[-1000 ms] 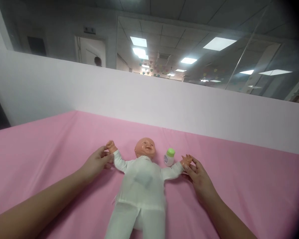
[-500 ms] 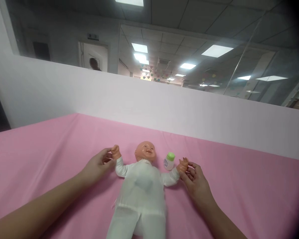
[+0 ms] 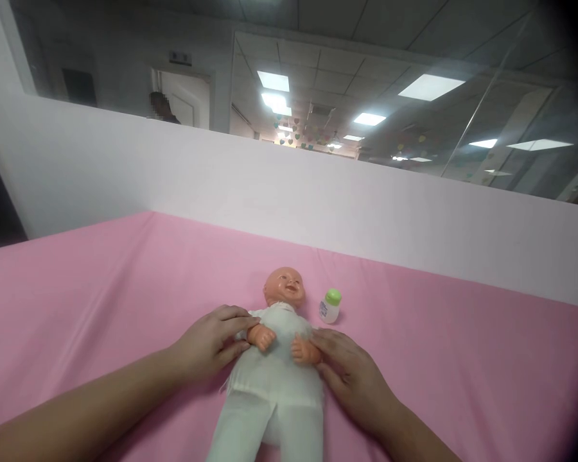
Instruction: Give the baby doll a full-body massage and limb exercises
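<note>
A baby doll in white clothes lies on its back, head away from me, on a pink sheet. My left hand is closed round the doll's arm at the left, by the wrist. On the other side, my right hand grips the doll's other arm in the same way. Both of the doll's orange-toned hands rest over its chest, pointing inward. Its sleeves are partly hidden behind my fingers. Close to the doll's head, on the right, stands a small clear bottle with a green cap.
A white wall panel rises behind the sheet's far edge, with a glass window above it. Through the glass, a person shows by a doorway at the left. Folds run across the sheet on both sides.
Both my hands have moved inward, bringing the doll's arms from spread out at the sides to folded over its chest. The bottle still stands by the doll's head.
</note>
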The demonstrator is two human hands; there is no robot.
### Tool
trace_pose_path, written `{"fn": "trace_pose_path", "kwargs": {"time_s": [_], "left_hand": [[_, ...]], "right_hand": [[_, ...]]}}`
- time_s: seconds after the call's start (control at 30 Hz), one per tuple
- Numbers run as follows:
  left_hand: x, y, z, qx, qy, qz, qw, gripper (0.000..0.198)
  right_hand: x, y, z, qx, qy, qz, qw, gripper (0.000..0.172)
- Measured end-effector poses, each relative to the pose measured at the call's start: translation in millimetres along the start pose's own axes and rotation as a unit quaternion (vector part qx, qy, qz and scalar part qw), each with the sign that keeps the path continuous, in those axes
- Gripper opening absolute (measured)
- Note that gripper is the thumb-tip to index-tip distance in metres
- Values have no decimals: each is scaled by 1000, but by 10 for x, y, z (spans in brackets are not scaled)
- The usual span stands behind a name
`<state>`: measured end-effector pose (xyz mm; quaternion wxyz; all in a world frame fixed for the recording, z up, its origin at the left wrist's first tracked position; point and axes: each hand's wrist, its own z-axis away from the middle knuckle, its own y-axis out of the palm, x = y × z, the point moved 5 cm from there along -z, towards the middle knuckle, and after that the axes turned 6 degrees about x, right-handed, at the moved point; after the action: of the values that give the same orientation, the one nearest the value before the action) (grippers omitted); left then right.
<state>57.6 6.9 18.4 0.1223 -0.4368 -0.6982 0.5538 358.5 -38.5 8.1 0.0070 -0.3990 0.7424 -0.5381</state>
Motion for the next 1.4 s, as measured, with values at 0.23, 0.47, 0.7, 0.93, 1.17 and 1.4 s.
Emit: {"fn": "trace_pose_path", "kwargs": {"time_s": [0.23,0.47,0.7,0.93,1.17,1.4], "left_hand": [[212,-164,-27,-38,-166,205,964,38],[799,-65,61,-164,-324,484,796,53],[909,-63,80,-152,-327,482,799,61],[410,-190,-16,-111,-194,252,941,57],[-54,-35,-30,-38,29,0,999,46],[-135,-41,-17,8,58,-25,998,49]], "right_hand": [[-350,-236,31,-100,163,-267,944,59],[-1056,-269,169,-161,308,-405,846,94],[-1107,-250,213,-120,338,-390,848,93],[-590,-302,106,-189,188,-262,928,72],[-13,-160,26,-77,49,-66,994,30],[157,-42,1,-8,-75,-59,995,40]]}}
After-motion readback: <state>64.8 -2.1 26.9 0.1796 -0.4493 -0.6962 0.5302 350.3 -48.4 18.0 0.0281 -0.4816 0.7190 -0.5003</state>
